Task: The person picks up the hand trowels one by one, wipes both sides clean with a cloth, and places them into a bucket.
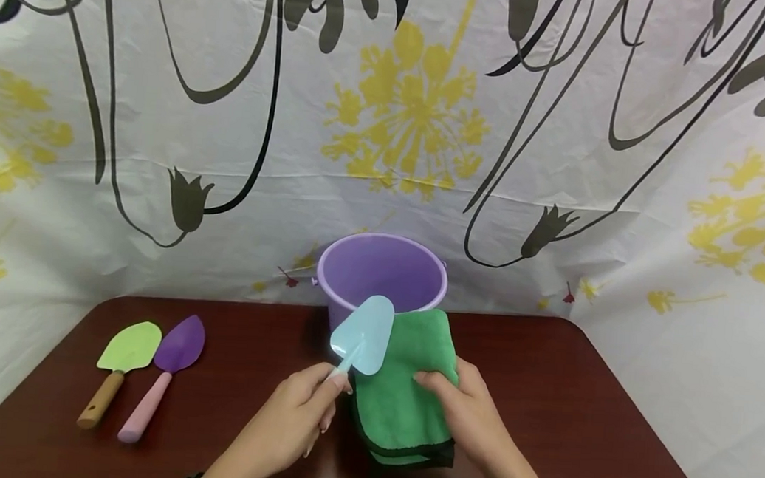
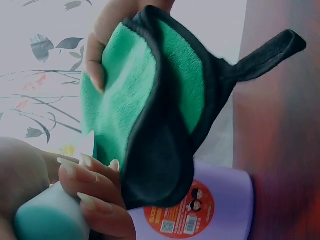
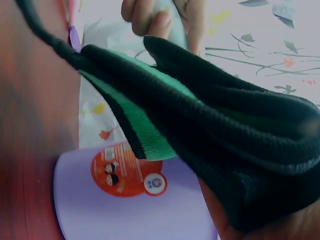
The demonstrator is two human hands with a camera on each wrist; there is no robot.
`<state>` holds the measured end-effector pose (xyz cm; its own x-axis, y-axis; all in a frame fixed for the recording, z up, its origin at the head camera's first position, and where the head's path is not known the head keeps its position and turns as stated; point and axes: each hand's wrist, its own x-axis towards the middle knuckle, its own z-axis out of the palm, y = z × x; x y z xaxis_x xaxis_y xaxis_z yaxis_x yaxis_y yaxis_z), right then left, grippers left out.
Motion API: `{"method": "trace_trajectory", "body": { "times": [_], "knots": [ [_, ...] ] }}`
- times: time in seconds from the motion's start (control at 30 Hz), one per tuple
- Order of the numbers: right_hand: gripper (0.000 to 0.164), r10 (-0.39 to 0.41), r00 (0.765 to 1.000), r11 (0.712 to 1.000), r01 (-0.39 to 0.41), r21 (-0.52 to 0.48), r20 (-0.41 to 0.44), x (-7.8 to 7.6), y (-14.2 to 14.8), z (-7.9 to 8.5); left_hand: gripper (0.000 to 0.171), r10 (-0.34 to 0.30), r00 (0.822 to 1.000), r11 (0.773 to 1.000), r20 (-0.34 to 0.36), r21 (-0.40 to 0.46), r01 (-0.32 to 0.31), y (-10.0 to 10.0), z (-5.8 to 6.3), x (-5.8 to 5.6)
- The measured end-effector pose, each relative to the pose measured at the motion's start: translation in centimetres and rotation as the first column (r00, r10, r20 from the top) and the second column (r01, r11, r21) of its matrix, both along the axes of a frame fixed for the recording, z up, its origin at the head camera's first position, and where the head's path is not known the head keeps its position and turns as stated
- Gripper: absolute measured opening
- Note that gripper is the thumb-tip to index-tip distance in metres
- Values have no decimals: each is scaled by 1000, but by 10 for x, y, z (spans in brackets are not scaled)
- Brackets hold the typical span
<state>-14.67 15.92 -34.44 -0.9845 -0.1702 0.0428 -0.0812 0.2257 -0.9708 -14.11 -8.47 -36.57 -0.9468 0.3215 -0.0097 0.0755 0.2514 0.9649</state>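
My left hand (image 1: 293, 414) grips the handle of a light blue toy trowel (image 1: 368, 334), its blade pointing up and away. In the left wrist view the fingers curl round the trowel's pale handle (image 2: 50, 212). A folded green cloth (image 1: 405, 389) with black edging is held in my right hand (image 1: 477, 416), thumb on top and fingers beneath. The trowel's blade overlaps the cloth's left side in the head view. A black hanging loop (image 2: 272, 56) sticks out from the cloth's edge. Much of the right hand is hidden by the cloth (image 3: 240, 125) in the right wrist view.
A purple bucket (image 1: 380, 268) stands behind the hands at the table's back edge, with an orange label (image 3: 120, 170). On the left of the dark red table (image 1: 544, 398) lie a green trowel (image 1: 130, 347) and a purple trowel with a pink handle (image 1: 180, 343). Patterned fabric (image 1: 528, 153) hangs behind.
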Motion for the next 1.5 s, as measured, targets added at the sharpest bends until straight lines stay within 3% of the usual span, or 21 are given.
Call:
{"method": "trace_trajectory", "body": {
  "times": [0.3,0.4,0.47,0.6,0.7,0.93,1.13,1.27,1.5],
  "knots": [
    [41,-11,997,997,17,-78,80,1,-8,1,33,-22,1000,1000,2,-13,23,5,-4,-1],
    [49,49,990,984,-26,-177,131,2,-10,1,36,-28,1000,1000,8,-2,28,4,-4,-2],
    [53,122,981,962,-79,-261,153,3,-12,0,36,-36,999,999,9,2,36,4,-4,-3],
    [56,299,944,892,-225,-392,139,5,-13,-4,35,-44,999,999,19,21,44,4,-6,-4],
    [58,366,921,855,-276,-439,132,6,-15,-6,36,-48,999,998,21,45,47,4,-7,-5],
    [66,303,935,872,-193,-450,185,9,-20,-9,40,-115,991,986,64,127,106,4,-10,-7],
    [65,295,938,886,-196,-420,184,10,-25,-11,49,-116,986,983,123,158,96,7,-15,-6],
    [65,266,947,899,-178,-400,177,10,-27,-11,49,-168,973,969,156,208,134,7,-15,-5],
    [58,229,957,898,-138,-418,177,11,-27,-10,42,-243,961,944,133,262,202,6,-13,-4]
  ]
}}
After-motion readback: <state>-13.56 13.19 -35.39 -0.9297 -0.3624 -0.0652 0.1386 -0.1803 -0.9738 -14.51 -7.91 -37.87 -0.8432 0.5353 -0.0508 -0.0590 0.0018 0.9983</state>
